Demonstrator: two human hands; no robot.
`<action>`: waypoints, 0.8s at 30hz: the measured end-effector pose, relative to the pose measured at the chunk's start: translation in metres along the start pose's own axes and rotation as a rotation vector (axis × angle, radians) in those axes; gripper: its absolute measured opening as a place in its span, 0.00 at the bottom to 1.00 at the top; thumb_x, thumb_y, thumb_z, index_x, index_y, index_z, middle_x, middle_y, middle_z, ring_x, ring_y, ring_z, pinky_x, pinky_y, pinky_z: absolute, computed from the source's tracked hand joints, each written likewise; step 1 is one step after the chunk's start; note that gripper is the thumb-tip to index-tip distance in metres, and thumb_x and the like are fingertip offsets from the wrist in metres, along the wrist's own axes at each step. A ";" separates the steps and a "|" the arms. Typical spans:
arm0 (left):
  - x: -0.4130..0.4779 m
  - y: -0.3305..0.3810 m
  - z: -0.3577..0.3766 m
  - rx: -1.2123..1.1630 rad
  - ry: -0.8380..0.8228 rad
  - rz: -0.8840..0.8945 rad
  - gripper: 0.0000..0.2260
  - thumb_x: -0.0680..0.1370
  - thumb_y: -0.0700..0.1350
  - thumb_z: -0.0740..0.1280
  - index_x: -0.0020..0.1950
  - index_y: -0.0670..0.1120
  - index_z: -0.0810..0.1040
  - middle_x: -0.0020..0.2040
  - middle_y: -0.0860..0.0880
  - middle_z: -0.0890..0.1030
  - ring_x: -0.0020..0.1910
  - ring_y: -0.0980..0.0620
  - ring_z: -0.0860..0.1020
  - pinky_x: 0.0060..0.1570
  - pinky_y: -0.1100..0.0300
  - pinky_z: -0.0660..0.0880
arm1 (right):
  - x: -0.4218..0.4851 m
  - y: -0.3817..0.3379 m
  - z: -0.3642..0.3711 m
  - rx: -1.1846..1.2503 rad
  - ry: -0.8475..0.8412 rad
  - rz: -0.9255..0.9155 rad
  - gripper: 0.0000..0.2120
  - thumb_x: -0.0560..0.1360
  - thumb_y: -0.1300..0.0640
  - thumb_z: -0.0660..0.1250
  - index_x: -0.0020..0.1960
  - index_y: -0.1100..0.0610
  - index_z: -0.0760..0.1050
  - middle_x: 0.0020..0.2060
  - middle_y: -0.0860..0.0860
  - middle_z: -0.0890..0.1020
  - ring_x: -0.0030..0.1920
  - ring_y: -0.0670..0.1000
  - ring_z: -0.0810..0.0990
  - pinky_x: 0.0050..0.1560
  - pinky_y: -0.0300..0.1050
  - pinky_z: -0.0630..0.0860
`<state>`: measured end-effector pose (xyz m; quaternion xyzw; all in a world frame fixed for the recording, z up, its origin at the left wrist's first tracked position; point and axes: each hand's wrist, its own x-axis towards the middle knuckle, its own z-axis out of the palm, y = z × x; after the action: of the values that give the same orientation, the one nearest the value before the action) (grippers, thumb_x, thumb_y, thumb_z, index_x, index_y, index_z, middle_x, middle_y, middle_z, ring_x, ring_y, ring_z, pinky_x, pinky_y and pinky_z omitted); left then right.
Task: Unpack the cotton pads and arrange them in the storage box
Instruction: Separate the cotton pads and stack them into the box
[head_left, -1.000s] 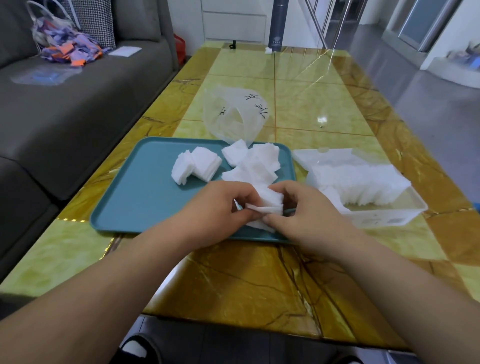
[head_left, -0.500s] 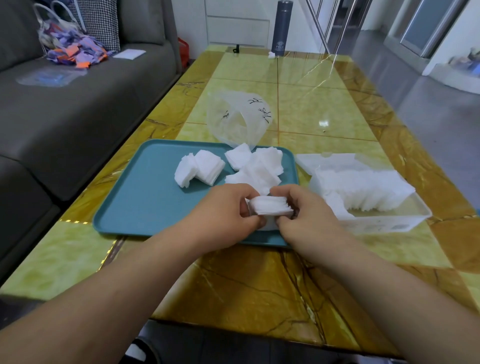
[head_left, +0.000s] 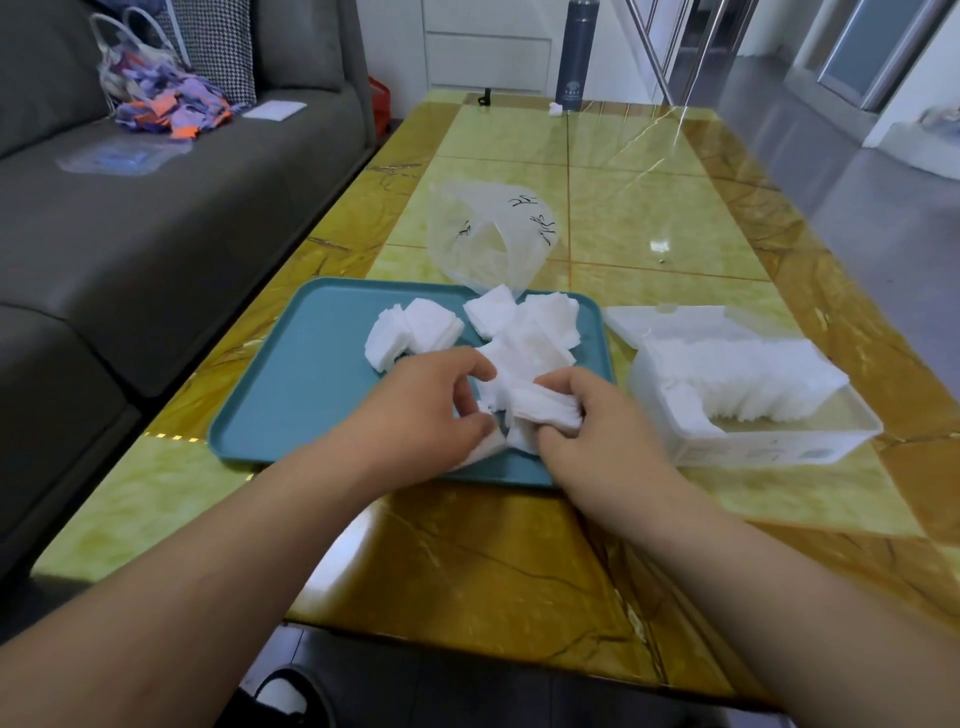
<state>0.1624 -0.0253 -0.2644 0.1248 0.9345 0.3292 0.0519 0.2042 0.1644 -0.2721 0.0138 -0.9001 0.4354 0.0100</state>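
While both hands meet over the near right part of the teal tray (head_left: 291, 395), each has its grip closed on cotton pads. The right hand (head_left: 597, 436) curls fingers and thumb round a small stack of pads (head_left: 545, 408), held so that its layered edge shows. The left hand (head_left: 421, 410) has its fingers bent in, pinching the left end of the same bundle. A few looser pads poke out beneath it onto the tray, and how many it actually holds I cannot tell.

Farther back on the tray lie more pads. A loose heap (head_left: 540, 327) sits toward the right rim, and a tilted stack (head_left: 410, 332) lies to its left, near the heap but apart from it. A crumpled clear plastic bag (head_left: 488, 234) with black markings sits on the table (head_left: 467, 561) just behind the tray, its lower edge reaching the heap.

The storage box (head_left: 779, 447), translucent white, stands just right of the tray. It is partly filled with a row of pads (head_left: 737, 374) standing on edge, and bare floor shows at its near right end. A white lid (head_left: 675, 322) lies flat at its far left side; whether the two are joined I cannot tell.

A grey sofa (head_left: 156, 234) runs along the table's left and carries a colourful bag (head_left: 166, 98) and a white sheet of paper (head_left: 274, 110). A dark bottle (head_left: 576, 52) stands at the table's far end.
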 end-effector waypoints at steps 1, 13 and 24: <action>-0.002 -0.006 -0.006 0.046 0.028 -0.027 0.15 0.76 0.50 0.74 0.62 0.56 0.78 0.46 0.58 0.80 0.40 0.60 0.77 0.40 0.64 0.72 | 0.001 -0.001 -0.001 -0.007 0.019 0.006 0.13 0.77 0.61 0.68 0.57 0.46 0.77 0.52 0.43 0.81 0.51 0.42 0.78 0.43 0.25 0.68; -0.011 -0.010 -0.011 0.012 -0.129 -0.207 0.15 0.72 0.55 0.78 0.55 0.53 0.81 0.45 0.53 0.82 0.44 0.54 0.81 0.41 0.60 0.75 | 0.006 0.001 0.001 -0.016 0.049 0.016 0.11 0.77 0.57 0.71 0.56 0.45 0.78 0.48 0.38 0.81 0.48 0.37 0.78 0.42 0.26 0.71; -0.021 0.002 -0.025 -0.336 -0.142 -0.027 0.07 0.71 0.39 0.79 0.45 0.49 0.86 0.43 0.50 0.86 0.37 0.63 0.78 0.35 0.72 0.73 | 0.008 0.005 -0.003 0.005 0.040 0.020 0.15 0.74 0.58 0.74 0.57 0.44 0.78 0.48 0.39 0.82 0.49 0.40 0.80 0.49 0.35 0.74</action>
<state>0.1786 -0.0443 -0.2431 0.1248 0.8620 0.4702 0.1423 0.1963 0.1699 -0.2734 -0.0037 -0.8987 0.4378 0.0237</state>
